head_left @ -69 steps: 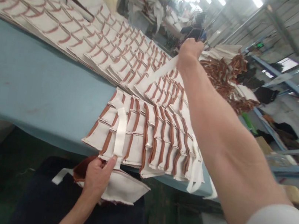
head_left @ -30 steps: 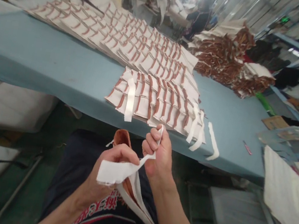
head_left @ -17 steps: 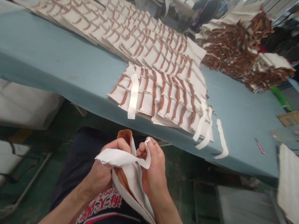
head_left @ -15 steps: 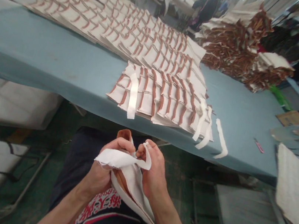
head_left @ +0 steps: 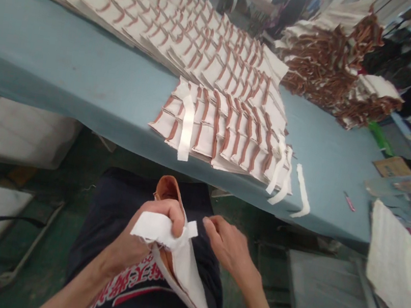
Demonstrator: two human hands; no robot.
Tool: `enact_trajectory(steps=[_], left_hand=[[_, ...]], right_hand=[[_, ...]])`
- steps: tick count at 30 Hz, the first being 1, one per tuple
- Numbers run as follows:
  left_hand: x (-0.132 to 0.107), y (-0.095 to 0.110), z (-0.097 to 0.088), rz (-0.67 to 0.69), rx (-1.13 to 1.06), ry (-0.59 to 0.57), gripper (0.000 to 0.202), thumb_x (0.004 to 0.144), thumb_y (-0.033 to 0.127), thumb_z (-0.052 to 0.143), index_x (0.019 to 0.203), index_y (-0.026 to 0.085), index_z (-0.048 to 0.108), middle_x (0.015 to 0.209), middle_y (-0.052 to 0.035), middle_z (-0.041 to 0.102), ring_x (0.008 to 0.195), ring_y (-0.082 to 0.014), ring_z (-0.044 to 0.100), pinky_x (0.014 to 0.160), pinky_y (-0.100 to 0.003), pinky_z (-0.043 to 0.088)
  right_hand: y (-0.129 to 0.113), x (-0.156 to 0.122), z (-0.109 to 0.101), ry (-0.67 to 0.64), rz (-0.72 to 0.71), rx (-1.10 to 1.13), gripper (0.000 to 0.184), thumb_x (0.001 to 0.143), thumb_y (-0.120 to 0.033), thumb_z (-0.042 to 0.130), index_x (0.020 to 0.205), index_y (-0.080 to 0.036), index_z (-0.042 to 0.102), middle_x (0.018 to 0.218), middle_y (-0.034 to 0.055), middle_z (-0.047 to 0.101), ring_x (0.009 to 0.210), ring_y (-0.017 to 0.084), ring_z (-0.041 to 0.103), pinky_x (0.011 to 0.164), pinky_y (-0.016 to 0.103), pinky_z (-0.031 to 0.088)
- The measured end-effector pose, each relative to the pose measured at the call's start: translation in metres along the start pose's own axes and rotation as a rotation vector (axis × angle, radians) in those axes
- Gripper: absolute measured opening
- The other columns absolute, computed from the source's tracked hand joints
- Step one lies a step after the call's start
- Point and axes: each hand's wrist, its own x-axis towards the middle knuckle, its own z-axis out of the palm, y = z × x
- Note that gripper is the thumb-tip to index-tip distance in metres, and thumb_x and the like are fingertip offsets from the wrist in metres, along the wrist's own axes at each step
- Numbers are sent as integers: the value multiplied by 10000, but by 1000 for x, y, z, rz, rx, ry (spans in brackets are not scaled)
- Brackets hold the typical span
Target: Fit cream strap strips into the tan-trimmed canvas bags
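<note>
Over my lap, my left hand (head_left: 159, 221) grips a white fabric piece (head_left: 190, 267) with brown lining or trim, its brown end (head_left: 167, 187) standing up in a loop beyond the fingers. A short white cloth strip (head_left: 148, 228) lies across that hand, pinned under the bent index finger. One end of the strip sticks out to the right. My right hand (head_left: 229, 242) is apart from the fabric, a little to its right, fingers loosely bent and nothing visible in them. The undersides of both hands are hidden.
On the blue-covered table (head_left: 122, 90) lie overlapping rows of white pieces with brown edges (head_left: 217, 130). Several white strips (head_left: 302, 191) hang near its front edge. Farther right are a brown-and-white stack (head_left: 330, 64) and a small red tool (head_left: 350, 201). Stools stand at both sides.
My right hand has let go of the white strip and moved away to the right. The left hand keeps its grip, and the strip now lies flatter under its index finger.
</note>
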Motion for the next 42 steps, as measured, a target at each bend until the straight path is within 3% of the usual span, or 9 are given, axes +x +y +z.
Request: enact_trajectory(steps=[5,8,11,16,22,27,31,37,42], left_hand=[[6,16,4,16,140,-134,347,768,472,821,568,221,688,544,-32,618,490,-167,492,498,-277,384],[8,21,8,17,188,-202,239,734,374,779,574,220,692,537,-24,622,477,-169,501,495,-276,376],[6,20,11,29,205,-227,254,729,360,776,552,225,654,538,-11,603,501,-173,500,522,-284,407],[1,13,10,58,194,-177,225,704,369,789,620,217,646,611,0,614,544,-166,494,520,-268,423],[4,7,13,132,249,-34,104,715,290,764,707,227,681,714,-18,704,701,-234,638,702,-341,579],[4,-2,14,146,321,124,89,752,242,777,820,215,727,798,-8,723,764,-229,673,732,-320,573],[-5,-8,13,126,327,298,142,909,351,754,931,219,706,836,5,703,722,-188,635,657,-274,531],[-22,-24,3,112,355,542,589,1096,663,515,673,264,422,630,49,435,567,-155,404,526,-271,398],[-39,-45,-11,50,430,600,778,994,944,369,581,286,318,551,44,334,530,-160,332,486,-296,338]], right_hand=[[-37,-23,-20,73,-271,-184,154,863,-461,790,918,-325,835,937,78,819,947,314,741,886,424,543],[-63,-46,0,-67,-604,-140,121,899,-408,800,988,-365,872,1029,85,845,988,321,762,921,459,575],[-78,-53,21,-269,-760,-124,157,908,-287,855,1032,-384,864,1102,58,855,1074,299,778,1027,463,577],[-70,-36,32,-420,-1042,-310,191,995,-294,810,1183,-270,783,1209,92,840,1166,265,770,1053,437,576],[-60,-25,29,-368,-1221,-414,205,1072,-289,726,1240,-171,742,1335,163,791,1259,251,740,1094,390,563],[-55,-25,34,-293,-1212,-316,69,1054,-251,729,1056,-184,743,1321,169,797,1277,257,731,1108,408,567],[-42,-21,46,-232,-1173,-14,99,1070,-237,695,972,-230,712,1107,88,840,1073,217,781,998,384,604],[12,-14,77,-134,-485,356,346,1024,-550,726,934,-226,645,638,-53,623,494,105,491,506,236,426],[53,-13,96,-145,-338,286,322,983,-513,723,901,-219,622,594,-69,574,498,103,482,517,232,391]])
